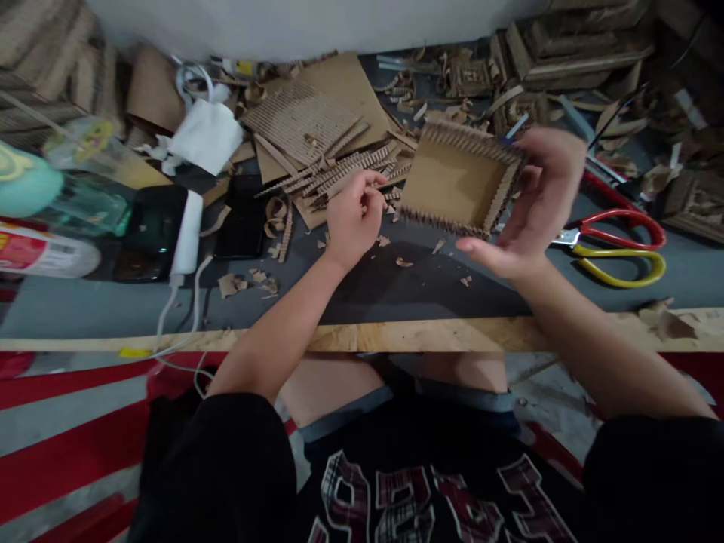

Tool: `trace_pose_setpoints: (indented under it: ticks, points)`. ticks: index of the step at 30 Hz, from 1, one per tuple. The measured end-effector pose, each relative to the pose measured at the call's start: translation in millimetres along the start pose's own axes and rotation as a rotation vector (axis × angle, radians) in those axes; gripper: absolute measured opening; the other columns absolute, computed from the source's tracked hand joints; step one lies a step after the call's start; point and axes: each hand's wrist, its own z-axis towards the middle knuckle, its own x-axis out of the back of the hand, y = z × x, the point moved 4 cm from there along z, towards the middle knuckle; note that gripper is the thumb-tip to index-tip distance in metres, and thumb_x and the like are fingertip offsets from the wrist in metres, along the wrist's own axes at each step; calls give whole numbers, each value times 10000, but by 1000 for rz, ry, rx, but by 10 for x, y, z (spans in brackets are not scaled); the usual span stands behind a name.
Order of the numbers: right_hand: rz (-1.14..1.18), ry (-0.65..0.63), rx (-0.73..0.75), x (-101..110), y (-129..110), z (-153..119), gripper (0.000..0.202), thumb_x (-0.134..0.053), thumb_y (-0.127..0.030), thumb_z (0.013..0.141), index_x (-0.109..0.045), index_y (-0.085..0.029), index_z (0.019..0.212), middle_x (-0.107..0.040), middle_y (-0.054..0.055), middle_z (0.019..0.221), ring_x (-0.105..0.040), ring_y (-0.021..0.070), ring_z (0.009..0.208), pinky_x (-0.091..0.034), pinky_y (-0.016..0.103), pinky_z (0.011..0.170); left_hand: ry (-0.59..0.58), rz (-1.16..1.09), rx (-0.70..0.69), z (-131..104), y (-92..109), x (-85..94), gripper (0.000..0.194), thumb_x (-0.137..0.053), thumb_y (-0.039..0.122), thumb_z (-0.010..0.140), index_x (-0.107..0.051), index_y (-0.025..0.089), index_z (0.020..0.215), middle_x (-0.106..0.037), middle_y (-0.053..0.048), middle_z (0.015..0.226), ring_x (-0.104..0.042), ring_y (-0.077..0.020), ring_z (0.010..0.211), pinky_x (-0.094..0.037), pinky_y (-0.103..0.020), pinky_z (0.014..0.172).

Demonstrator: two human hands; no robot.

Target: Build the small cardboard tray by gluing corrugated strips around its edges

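My right hand (535, 200) grips a shallow square cardboard tray (452, 181) by its right side, thumb below and fingers above. Corrugated strips form low walls along the tray's top, right and bottom sides; its left side has no wall. My left hand (356, 215) is closed, its fingers curled in at the near end of a pile of corrugated cardboard strips (351, 170). Whatever lies between those fingertips is too small to make out. Behind the strips is a ribbed sheet of cardboard (305, 121), resting on a flat brown sheet (354, 83).
Red-and-yellow-handled scissors (619, 253) lie to the right. On the left are a white tissue roll (207, 136), a black phone (240, 219), a white power strip (186, 234) with a cable, and bottles (45, 249). Stacked cardboard pieces (582, 53) stand at the back right.
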Motion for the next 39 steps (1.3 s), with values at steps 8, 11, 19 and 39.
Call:
trace_pose_setpoints:
  ticks: [8, 11, 19, 39]
  points:
    - [57, 161, 233, 88, -59, 100, 1082, -599, -863, 713, -163, -394, 1585, -509, 109, 1298, -565, 385, 1139, -525, 580, 894, 215, -58, 69, 155, -205, 153, 383, -511, 460, 996, -650, 214, 737, -663, -7, 707, -641, -123, 671, -516, -234, 657]
    - [13, -10, 188, 10, -16, 74, 1072, -635, -854, 705, -196, -387, 1564, -541, 112, 1343, -554, 408, 1204, -500, 623, 976, 115, -51, 94, 114, -146, 74, 484, -522, 536, 984, -641, 198, 660, -645, -5, 627, -637, -119, 630, -521, -228, 633]
    - [117, -514, 298, -294, -217, -2, 995, -659, -564, 837, -167, -202, 1623, -327, 214, 1627, -325, 422, 1514, -371, 638, 1171, 9, 264, -237, 107, -8, 123, 305, -548, 494, 988, -734, 270, 1078, -752, -57, 1138, -659, -243, 1154, -487, -436, 1112]
    - [100, -595, 253, -271, -67, 40, 551, -693, -690, 822, -763, -204, 1072, -762, 87, 1109, -661, 281, 1051, -518, 420, 948, -263, 528, -253, 64, -83, -140, 335, -498, 488, 1008, -714, 231, 1000, -662, -119, 1222, -528, -322, 1309, -412, -534, 1169]
